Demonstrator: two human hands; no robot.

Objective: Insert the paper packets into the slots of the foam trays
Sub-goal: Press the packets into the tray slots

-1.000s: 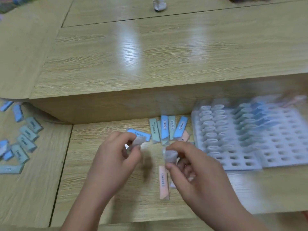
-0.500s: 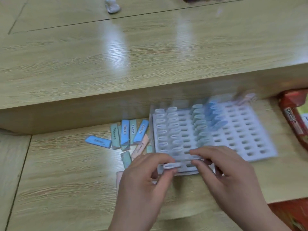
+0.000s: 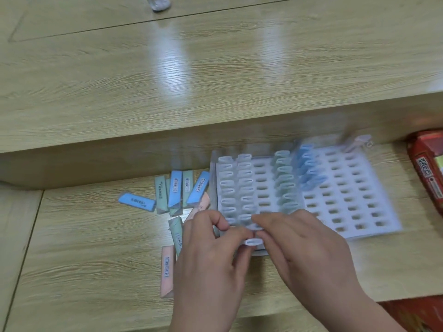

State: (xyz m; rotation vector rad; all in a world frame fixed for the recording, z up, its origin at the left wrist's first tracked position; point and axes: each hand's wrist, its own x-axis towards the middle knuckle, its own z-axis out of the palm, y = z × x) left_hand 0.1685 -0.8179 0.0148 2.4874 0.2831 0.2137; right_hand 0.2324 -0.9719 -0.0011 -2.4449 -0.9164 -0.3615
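A white foam tray (image 3: pixel 335 188) lies on the lower desk shelf. Its left columns hold several upright white packets, further right stand green and blue ones, and the right half shows bare slots. Both hands pinch one white paper packet (image 3: pixel 253 241) upright over the tray's near left corner. My left hand (image 3: pixel 213 255) grips it from the left with thumb and forefinger. My right hand (image 3: pixel 299 250) grips it from the right. Loose blue, green and pink packets (image 3: pixel 177 191) lie flat to the left of the tray. A pink one (image 3: pixel 167 270) rests beside my left wrist.
A raised wooden desk top (image 3: pixel 215 80) runs across the back, its front wall just behind the tray. A red box (image 3: pixel 429 168) sits at the right edge. A small white object (image 3: pixel 158 3) stands far back on the upper surface.
The view swung right and settled. Both hands moved from the loose packets to the tray's near left corner, carrying the white packet, and now hold it a little lower over the slots.
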